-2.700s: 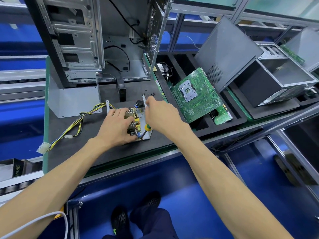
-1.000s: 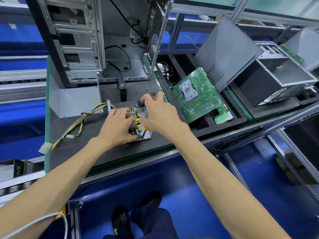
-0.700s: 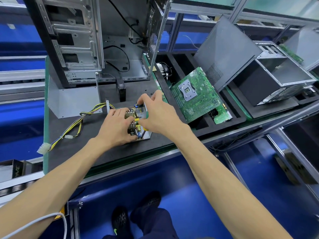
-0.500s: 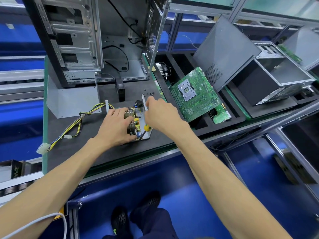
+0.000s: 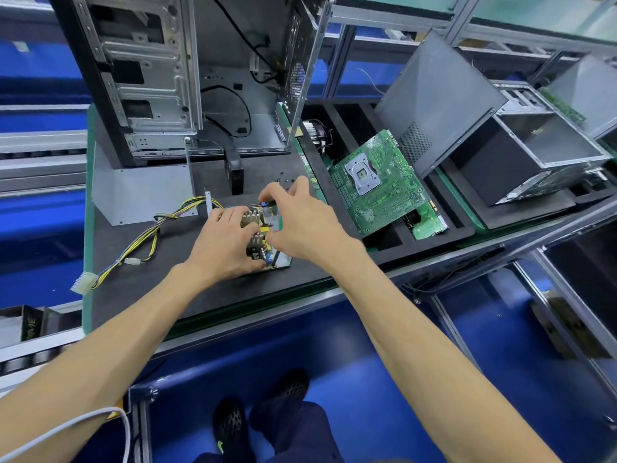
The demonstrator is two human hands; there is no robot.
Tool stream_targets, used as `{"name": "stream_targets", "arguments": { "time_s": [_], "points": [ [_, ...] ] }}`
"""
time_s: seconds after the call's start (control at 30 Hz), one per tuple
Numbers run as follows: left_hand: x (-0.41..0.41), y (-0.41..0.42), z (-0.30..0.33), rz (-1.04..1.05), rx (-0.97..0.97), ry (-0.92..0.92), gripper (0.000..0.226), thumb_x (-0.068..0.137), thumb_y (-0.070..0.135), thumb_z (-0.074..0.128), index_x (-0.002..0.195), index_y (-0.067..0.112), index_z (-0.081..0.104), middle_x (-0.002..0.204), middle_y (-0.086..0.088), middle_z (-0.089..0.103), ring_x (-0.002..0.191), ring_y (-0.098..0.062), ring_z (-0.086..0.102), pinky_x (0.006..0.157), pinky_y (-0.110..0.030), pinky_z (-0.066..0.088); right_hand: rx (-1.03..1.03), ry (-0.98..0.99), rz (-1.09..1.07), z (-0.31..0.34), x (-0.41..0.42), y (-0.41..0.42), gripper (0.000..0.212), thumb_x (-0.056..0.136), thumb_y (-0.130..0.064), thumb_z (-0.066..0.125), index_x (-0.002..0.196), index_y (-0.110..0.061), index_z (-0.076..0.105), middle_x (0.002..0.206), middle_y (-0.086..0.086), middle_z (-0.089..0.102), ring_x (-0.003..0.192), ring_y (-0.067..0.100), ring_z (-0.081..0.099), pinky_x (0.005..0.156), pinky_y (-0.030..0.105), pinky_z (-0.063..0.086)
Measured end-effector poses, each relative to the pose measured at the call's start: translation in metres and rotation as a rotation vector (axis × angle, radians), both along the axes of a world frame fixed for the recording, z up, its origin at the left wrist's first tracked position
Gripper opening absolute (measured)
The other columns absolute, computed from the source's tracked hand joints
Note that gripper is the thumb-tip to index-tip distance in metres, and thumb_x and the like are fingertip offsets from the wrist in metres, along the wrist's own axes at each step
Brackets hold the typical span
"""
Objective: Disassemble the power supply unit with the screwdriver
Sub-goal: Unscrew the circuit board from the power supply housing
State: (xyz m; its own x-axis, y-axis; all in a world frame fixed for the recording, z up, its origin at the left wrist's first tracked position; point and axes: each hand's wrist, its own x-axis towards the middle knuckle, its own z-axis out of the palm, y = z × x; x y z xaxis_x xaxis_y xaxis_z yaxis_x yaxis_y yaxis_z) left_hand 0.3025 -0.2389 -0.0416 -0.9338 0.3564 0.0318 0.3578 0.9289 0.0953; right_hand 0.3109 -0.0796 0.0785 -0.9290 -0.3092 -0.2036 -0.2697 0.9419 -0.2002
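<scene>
The opened power supply unit [image 5: 256, 243] lies on the black mat [image 5: 200, 289], its circuit board bare on a metal base plate. Its yellow and black cable bundle [image 5: 150, 235] trails left to a white connector [image 5: 81, 285]. My left hand [image 5: 222, 243] presses on the board's left side, fingers curled over the components. My right hand [image 5: 300, 218] hovers over the board's right side, pinching the top of the screwdriver [image 5: 273, 220]. The screwdriver stands steeply, with its dark shaft reaching down to the near right corner of the board. My palm hides most of it.
Loose black screws [image 5: 285, 179] lie just beyond my right hand. The grey metal cover [image 5: 140, 192] stands at the left. An open computer case [image 5: 187, 78] stands behind. A green motherboard [image 5: 377, 182] leans in a black foam tray [image 5: 444, 228] on the right.
My right hand has turned on the screwdriver handle, fingers spreading and closing again at its top. The left hand and the board have stayed in place.
</scene>
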Motion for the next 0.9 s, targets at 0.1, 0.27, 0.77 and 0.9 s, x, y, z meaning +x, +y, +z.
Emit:
{"name": "stream_targets", "arguments": {
  "time_s": [0.1,0.27,0.77,0.9],
  "points": [
    [-0.0005,0.0002,-0.0004,0.002,0.003,-0.001,0.063,0.064,0.062,0.077,0.105,0.014,0.072,0.135,-0.020,0.055,0.126,-0.035,0.051,0.106,-0.045,0.033,0.089,-0.001,-0.149,-0.0050,-0.0042,0.0022,0.045,0.103,-0.038,0.052,0.140,-0.015,0.043,0.135,0.018,0.049,0.100,0.037,0.060,0.073,0.037,0.037],
    [-0.0006,0.0001,-0.0010,0.003,-0.001,-0.001,0.063,0.064,0.062,0.077,0.105,0.014,0.072,0.134,-0.020,0.056,0.125,-0.036,0.052,0.105,-0.046,0.034,-0.017,-0.013,-0.122,-0.0020,-0.0049,0.0068,0.042,0.099,-0.028,0.055,0.138,-0.020,0.043,0.132,0.015,0.044,0.085,0.034,0.058,0.072,0.036,0.037],
    [0.0010,0.0006,0.0003,-0.001,0.011,-0.005,0.061,0.065,0.060,0.078,0.104,0.013,0.072,0.134,-0.021,0.057,0.125,-0.035,0.052,0.106,-0.045,0.033,0.035,0.059,-0.040,-0.0035,0.0004,-0.0009,0.037,0.101,-0.036,0.053,0.133,-0.020,0.044,0.125,0.012,0.047,0.082,0.033,0.061,0.067,0.036,0.039],
    [0.0003,0.0001,-0.0003,0.001,0.005,0.002,0.063,0.065,0.061,0.077,0.105,0.014,0.072,0.135,-0.021,0.056,0.126,-0.036,0.052,0.106,-0.044,0.033,0.103,-0.006,-0.187,-0.0052,-0.0085,0.0051,0.028,0.103,-0.021,0.044,0.128,-0.009,0.049,0.122,0.017,0.060,0.097,0.035,0.055,0.073,0.037,0.033]
  ]
}}
